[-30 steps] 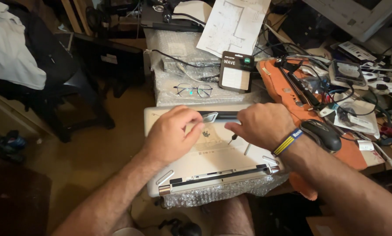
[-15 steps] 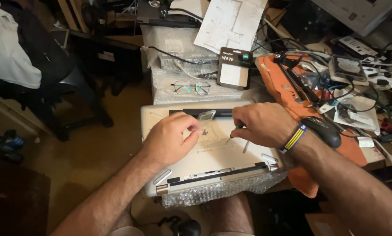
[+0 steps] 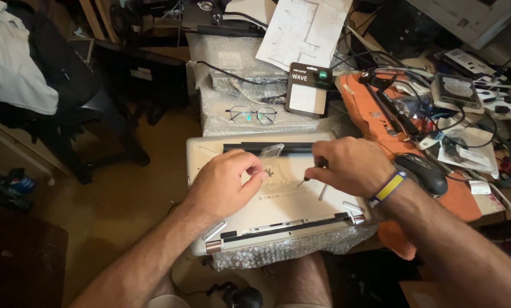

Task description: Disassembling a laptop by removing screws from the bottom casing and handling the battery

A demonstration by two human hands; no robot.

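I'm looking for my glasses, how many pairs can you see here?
1. The eyeglasses lie on the bubble wrap just beyond the upturned laptop; others may be hidden in the clutter.

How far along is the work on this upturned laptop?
Done: the white laptop lies base-up on bubble wrap. In hand: the right hand holds a small screwdriver tip-down on the base; the left hand pinches something small. Left: the base cover sits closed, not lifted.

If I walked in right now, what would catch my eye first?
Two bare hands at the centre over an upturned white laptop resting on bubble wrap: the right hand pinches a small screwdriver, the left hand steadies nearby. Behind lie eyeglasses; right, a black mouse amid tangled cables.
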